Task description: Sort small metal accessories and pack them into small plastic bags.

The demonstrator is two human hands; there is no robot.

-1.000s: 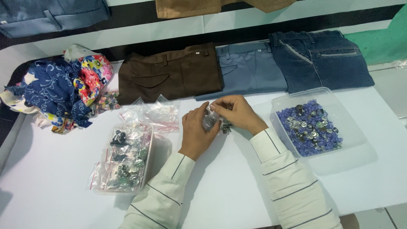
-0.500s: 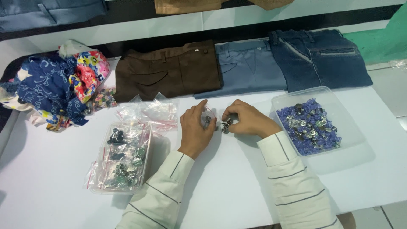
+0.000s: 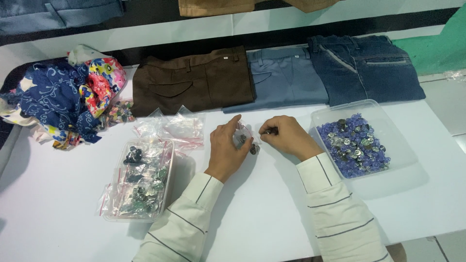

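Head view shows the left hand (image 3: 227, 151) now pinching a small clear bag (image 3: 244, 137) alone, while the right hand (image 3: 286, 136) has drawn slightly away toward the tray of buttons (image 3: 388, 126) (fingers closed on a few metal buttons (image 3: 270, 131)), so filling seems underway.

Garment workshop: folded trousers (image 3: 194, 80) on white table (image 3: 272, 213), fabric scraps (image 3: 58, 97), tubs w/ metal buttons (image 3: 357, 143).
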